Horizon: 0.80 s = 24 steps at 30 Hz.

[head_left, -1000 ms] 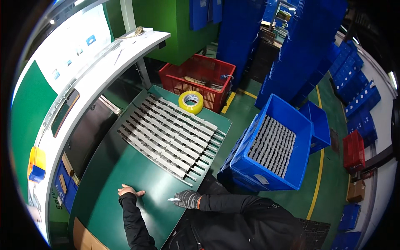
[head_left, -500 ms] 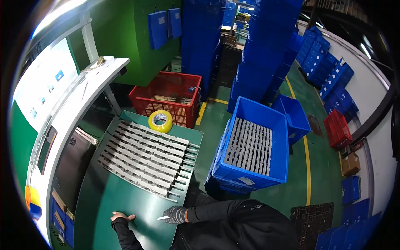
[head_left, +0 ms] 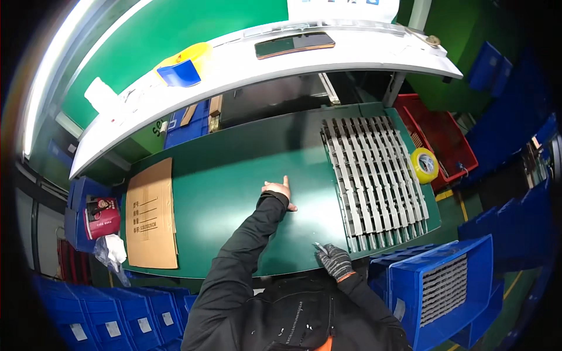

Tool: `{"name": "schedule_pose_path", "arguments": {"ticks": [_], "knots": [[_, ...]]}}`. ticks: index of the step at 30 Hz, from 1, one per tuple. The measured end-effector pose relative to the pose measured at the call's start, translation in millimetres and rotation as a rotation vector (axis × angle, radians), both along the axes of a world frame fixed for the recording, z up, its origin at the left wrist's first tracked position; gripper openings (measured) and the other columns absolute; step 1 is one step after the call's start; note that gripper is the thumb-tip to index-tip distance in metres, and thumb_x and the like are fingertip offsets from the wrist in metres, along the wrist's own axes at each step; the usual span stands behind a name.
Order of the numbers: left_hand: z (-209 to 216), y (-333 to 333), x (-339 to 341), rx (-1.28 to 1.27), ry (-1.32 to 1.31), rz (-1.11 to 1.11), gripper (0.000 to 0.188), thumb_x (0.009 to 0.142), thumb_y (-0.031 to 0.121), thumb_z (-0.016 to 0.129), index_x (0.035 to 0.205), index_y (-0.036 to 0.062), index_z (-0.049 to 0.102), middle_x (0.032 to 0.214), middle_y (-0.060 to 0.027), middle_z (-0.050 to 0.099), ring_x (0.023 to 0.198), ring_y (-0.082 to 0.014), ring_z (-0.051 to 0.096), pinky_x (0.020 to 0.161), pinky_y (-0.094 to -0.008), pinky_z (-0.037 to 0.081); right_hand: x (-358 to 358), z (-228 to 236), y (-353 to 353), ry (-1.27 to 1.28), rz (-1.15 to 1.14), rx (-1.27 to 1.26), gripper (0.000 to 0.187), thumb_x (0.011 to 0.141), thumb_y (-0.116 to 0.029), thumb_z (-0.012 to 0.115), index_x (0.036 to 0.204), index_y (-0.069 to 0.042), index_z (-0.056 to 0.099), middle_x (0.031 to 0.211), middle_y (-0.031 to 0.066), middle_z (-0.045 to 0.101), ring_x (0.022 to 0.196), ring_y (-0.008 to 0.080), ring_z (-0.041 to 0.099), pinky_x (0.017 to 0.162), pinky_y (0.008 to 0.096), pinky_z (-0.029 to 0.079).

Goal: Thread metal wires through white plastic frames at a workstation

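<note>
My bare left hand (head_left: 278, 192) rests over the middle of the green tabletop (head_left: 234, 167), index finger and thumb stretched apart, holding nothing. At the table's near edge, my right hand (head_left: 336, 262), in a grey striped glove, is closed on a thin, pale, pointed piece (head_left: 319, 248); its exact kind is too small to make out. Rows of long grey metal parts (head_left: 377, 181) lie side by side on the right part of the table, just beyond my right hand. A yellow tape roll (head_left: 424, 165) stands against their right side.
Flat brown cardboard (head_left: 151, 216) covers the table's left end. A white shelf (head_left: 234, 63) runs along the back, bearing a phone (head_left: 295, 45) and a yellow-and-blue object (head_left: 181, 70). Right of the table are a blue bin (head_left: 413, 292) holding similar metal parts and a red crate (head_left: 451, 131).
My view has swung left, bringing the cardboard and the whole shelf into sight. The right hand still holds the pale piece; the left still has nothing in it.
</note>
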<state>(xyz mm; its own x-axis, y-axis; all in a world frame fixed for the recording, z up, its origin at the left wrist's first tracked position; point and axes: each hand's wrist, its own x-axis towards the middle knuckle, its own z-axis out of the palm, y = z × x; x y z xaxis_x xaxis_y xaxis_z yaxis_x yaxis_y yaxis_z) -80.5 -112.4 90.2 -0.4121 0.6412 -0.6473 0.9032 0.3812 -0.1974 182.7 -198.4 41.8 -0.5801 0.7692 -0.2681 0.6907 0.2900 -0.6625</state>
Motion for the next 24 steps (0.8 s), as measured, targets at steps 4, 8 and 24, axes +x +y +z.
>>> {"name": "schedule_pose_path", "arguments": {"ticks": [4, 8, 24], "knots": [[0, -16, -5, 0.038, 0.046, -0.011, 0.118, 0.056, 0.068, 0.066, 0.141, 0.0138, 0.004, 0.124, -0.02, 0.047, 0.122, -0.0396, 0.035, 0.091, -0.0445, 0.038, -6, -3, -5, 0.023, 0.017, -0.006, 0.032, 0.079, -0.036, 0.055, 0.092, -0.007, 0.06, 0.081, 0.0167, 0.061, 0.076, 0.0344, 0.058, 0.068, 0.0429, 0.045], [-17, -16, -14, 0.081, 0.02, -0.032, 0.114, 0.059, 0.066, 0.065, 0.141, 0.0136, 0.006, 0.122, -0.0199, 0.049, 0.121, -0.0393, 0.036, 0.091, -0.0451, 0.038, -4, -2, -7, 0.068, -0.005, 0.029, 0.03, 0.079, -0.035, 0.056, 0.088, -0.007, 0.06, 0.076, 0.0175, 0.06, 0.072, 0.035, 0.058, 0.065, 0.043, 0.045], [-20, 59, -129, 0.561, -0.054, -0.055, 0.061, 0.074, 0.046, 0.059, 0.121, 0.0091, 0.047, 0.116, -0.017, 0.052, 0.104, -0.0305, 0.052, 0.086, -0.0377, 0.044, 6, 4, -7, 0.55, -0.628, -0.679, 0.014, 0.085, -0.013, 0.056, 0.073, -0.006, 0.054, 0.055, -0.0011, 0.051, 0.039, 0.0057, 0.043, 0.034, 0.0212, 0.032]]}}
